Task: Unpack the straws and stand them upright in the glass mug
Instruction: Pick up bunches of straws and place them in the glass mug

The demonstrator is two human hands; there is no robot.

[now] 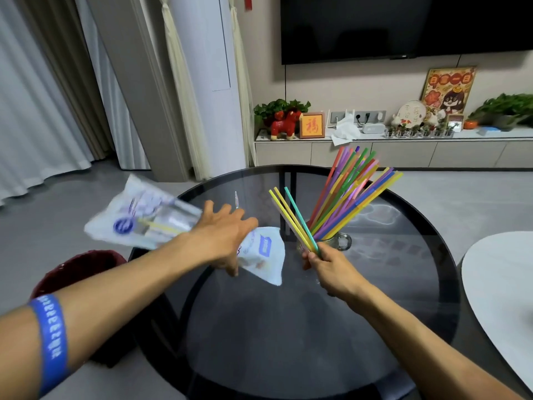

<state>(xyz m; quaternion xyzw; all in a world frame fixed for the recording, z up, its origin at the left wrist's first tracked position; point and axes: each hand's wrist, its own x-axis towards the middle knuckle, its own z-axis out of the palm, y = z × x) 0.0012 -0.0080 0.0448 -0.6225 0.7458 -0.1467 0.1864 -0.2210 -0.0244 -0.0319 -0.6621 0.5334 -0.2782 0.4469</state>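
Over glass table [288, 327], right hand [331, 269] pinches straws [294, 217] beside mug [340, 241]; left hand [225, 235] spread.

The plastic bag [144, 215] beyond the bench's [288, 327] left edge is smeared with motion blur, its print unreadable. The left hand [222, 238] covers part of the white packet [265, 252] beneath it. The glass mug [337, 241] is mostly hidden behind straws [346, 197] and the right hand [331, 269]. The bench's near edge is cut off by the frame.
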